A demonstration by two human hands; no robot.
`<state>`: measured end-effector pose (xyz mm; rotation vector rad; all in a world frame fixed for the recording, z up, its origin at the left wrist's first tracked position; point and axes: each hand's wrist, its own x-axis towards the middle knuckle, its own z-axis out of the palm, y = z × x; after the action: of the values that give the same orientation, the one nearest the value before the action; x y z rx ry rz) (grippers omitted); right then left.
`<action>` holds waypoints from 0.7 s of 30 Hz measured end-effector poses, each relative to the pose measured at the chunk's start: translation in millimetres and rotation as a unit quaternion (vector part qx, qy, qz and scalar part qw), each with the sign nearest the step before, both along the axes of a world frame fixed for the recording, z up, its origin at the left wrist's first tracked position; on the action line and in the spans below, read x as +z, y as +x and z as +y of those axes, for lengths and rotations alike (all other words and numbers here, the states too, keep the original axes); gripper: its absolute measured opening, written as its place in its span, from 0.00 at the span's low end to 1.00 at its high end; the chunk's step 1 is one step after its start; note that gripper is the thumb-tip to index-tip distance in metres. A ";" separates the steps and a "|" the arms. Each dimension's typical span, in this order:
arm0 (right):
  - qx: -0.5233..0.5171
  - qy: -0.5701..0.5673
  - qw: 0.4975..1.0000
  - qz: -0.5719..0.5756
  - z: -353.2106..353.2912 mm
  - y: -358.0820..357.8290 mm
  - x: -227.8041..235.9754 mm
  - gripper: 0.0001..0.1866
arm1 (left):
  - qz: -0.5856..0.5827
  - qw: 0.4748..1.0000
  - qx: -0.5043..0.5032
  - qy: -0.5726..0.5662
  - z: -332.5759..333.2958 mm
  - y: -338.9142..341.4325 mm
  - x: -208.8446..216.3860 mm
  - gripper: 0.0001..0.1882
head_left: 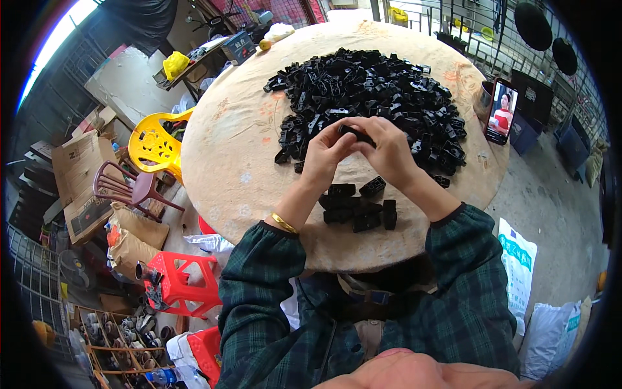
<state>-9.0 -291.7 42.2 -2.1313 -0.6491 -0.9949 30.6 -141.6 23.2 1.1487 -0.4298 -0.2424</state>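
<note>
Between my two hands, above the near middle of a round table, is a small black plastic part. My left hand closes on its left end, thumb and fingers pinched. From the other side my right hand grips it, fingers bent over the top. The fingers hide much of its shape. Just beyond my hands spreads a large heap of similar black plastic parts. Closer to me, below my wrists, several black block-shaped pieces lie in a small group on the cloth.
A beige patterned cloth covers the table. At its right edge a phone stands upright by a cylindrical container. Around the table are a yellow chair, a maroon chair, a red stool and white sacks.
</note>
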 end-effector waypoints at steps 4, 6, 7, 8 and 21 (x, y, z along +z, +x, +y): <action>0.021 0.029 0.999 -0.014 2.5 1.3 -1.8 0.25 | -0.028 1.000 0.004 -0.004 -1.8 0.9 2.6 0.14; 0.041 0.106 0.993 0.014 -11.5 11.3 -2.0 0.23 | -0.005 0.999 0.042 0.008 1.1 -1.4 9.9 0.14; 0.048 0.170 0.982 0.062 -21.3 15.1 2.7 0.21 | -0.006 0.999 0.045 0.008 5.5 -0.4 13.7 0.14; 0.054 0.233 0.965 0.112 -33.8 18.3 6.4 0.19 | -0.051 0.994 0.057 0.080 8.5 1.9 16.5 0.14; -0.101 -0.247 0.961 0.074 -35.5 35.7 -33.8 0.16 | -0.337 0.817 -0.120 0.452 29.3 2.1 17.2 0.14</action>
<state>26.7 -327.1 8.4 -2.7287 -0.6659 -0.8256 32.7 -112.3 40.4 2.1367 -1.1749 -0.2588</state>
